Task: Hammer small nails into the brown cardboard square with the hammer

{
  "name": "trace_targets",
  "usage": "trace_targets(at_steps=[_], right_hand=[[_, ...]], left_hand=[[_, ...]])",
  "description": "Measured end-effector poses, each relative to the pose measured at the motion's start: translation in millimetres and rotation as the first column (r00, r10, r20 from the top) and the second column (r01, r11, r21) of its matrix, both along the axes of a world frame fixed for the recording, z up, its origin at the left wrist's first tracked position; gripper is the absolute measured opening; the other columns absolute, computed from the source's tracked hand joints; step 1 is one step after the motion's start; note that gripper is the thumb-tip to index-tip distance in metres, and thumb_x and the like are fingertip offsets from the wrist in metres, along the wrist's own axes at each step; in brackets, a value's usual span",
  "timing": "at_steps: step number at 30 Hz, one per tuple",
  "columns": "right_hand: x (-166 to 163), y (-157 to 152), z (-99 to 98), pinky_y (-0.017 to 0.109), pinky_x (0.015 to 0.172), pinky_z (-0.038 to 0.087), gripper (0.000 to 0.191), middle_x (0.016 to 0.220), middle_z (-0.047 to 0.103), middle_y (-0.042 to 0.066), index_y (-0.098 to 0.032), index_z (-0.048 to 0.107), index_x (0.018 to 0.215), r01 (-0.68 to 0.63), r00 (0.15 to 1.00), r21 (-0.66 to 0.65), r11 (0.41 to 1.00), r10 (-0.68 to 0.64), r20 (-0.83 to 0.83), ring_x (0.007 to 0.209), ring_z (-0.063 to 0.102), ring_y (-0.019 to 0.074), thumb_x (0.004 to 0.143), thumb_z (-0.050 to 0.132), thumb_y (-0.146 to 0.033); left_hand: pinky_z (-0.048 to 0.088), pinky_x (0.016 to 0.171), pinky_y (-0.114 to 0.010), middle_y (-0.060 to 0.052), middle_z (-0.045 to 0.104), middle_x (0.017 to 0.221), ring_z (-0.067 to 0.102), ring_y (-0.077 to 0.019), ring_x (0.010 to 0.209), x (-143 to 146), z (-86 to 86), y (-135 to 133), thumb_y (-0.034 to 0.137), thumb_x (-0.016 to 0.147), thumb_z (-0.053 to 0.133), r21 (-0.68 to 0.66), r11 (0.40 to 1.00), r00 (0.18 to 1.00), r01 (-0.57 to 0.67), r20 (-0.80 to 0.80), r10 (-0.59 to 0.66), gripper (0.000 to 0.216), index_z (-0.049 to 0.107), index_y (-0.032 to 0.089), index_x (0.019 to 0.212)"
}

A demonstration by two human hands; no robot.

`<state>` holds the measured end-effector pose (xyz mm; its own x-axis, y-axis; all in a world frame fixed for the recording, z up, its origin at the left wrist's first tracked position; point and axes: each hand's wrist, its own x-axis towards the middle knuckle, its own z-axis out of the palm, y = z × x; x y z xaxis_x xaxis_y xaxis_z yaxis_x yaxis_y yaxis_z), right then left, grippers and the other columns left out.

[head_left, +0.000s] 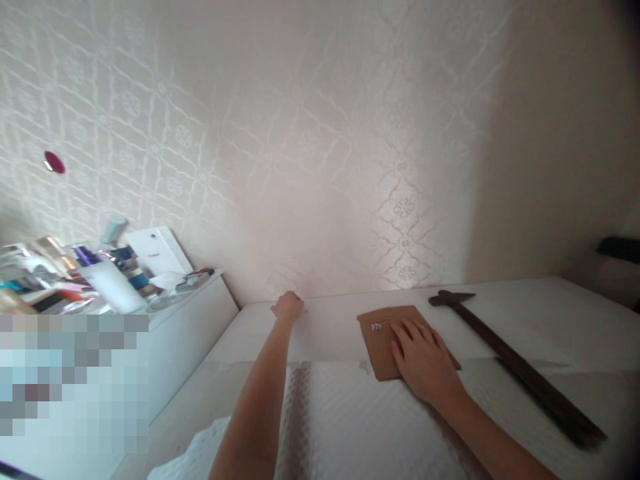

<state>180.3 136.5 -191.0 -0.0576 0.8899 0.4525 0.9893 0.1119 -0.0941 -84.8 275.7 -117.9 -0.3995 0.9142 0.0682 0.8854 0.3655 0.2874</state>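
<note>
My right hand (424, 353) rests palm down on a brown cardboard piece (383, 360), fingers spread over its right half. Small silvery metal pieces (377, 327) sit near the card's upper left, beside rows of tiny holes; they are too small to name surely. Farther left, my left hand (289, 307) is closed low against the wall, at the back of the white surface. Whatever its fingers may hold is hidden. To the right of the card lies a hammer (493, 340) with a dark head and a long dark wooden handle.
A patterned wallpapered wall (310, 167) rises behind the white surface (330, 340). White textured cloth or wrap (360, 420) covers the front. At left, a white cabinet (190, 347) carries bottles, a white box (157, 250) and clutter. A dark pink object (55, 163) is on the wall.
</note>
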Motion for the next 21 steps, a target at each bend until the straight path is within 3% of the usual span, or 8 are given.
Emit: trace_targets(at_steps=[6, 12, 15, 18, 21], right_hand=[[0, 0, 4.3, 0.045, 0.096, 0.028, 0.040, 0.123, 0.053, 0.013, -0.014, 0.057, 0.119, -0.001, 1.000, -0.029, 1.000, 0.000, -0.026, 0.114, 0.043, 0.0281, 0.088, 0.034, -0.026], [-1, -2, 12.4, 0.045, 0.097, 0.026, 0.039, 0.125, 0.052, 0.012, -0.015, 0.057, 0.118, 0.001, 0.997, -0.075, 0.997, -0.007, -0.080, 0.114, 0.043, 0.0275, 0.088, 0.035, -0.027], [-2, -3, 16.6, 0.046, 0.096, 0.025, 0.038, 0.123, 0.053, 0.013, -0.015, 0.057, 0.117, -0.015, 0.996, -0.082, 0.997, 0.008, -0.087, 0.112, 0.044, 0.0276, 0.088, 0.036, -0.028], [0, -6, 21.6, 0.049, 0.097, 0.023, 0.037, 0.116, 0.056, 0.014, -0.017, 0.059, 0.114, -0.027, 0.997, -0.092, 0.995, 0.020, -0.080, 0.109, 0.045, 0.0281, 0.088, 0.038, -0.031], [3, -9, 27.3, 0.049, 0.097, 0.023, 0.034, 0.111, 0.057, 0.013, -0.020, 0.063, 0.108, -0.057, 0.995, -0.108, 0.992, 0.048, -0.086, 0.108, 0.045, 0.0285, 0.086, 0.042, -0.036]], left_hand=[[0.044, 0.087, -0.034, -0.008, 0.065, 0.106, 0.057, -0.0237, 0.104, 34, 9.8, -16, 0.023, 0.083, 0.048, 0.183, 0.978, 0.977, 0.104, 0.165, -0.135, 0.025, 0.065, 0.021, 0.100], [0.045, 0.081, -0.019, -0.002, 0.069, 0.096, 0.062, -0.0113, 0.090, 112, -8.8, -63, 0.022, 0.084, 0.050, 0.336, 0.905, 0.853, 0.260, 0.360, -0.378, 0.022, 0.066, 0.018, 0.098], [0.045, 0.078, -0.018, -0.002, 0.069, 0.096, 0.062, -0.0100, 0.087, 142, -17.2, -84, 0.022, 0.084, 0.050, 0.425, 0.868, 0.787, 0.257, 0.429, -0.443, 0.022, 0.066, 0.017, 0.097], [0.046, 0.076, -0.020, -0.002, 0.069, 0.090, 0.061, -0.0111, 0.080, 154, -20.2, -97, 0.019, 0.081, 0.053, 0.522, 0.824, 0.736, 0.219, 0.466, -0.491, 0.018, 0.067, 0.016, 0.093], [0.046, 0.074, -0.022, -0.002, 0.069, 0.086, 0.061, -0.0119, 0.075, 150, -19.3, -104, 0.017, 0.078, 0.055, 0.532, 0.812, 0.750, 0.242, 0.429, -0.504, 0.016, 0.068, 0.017, 0.089]])
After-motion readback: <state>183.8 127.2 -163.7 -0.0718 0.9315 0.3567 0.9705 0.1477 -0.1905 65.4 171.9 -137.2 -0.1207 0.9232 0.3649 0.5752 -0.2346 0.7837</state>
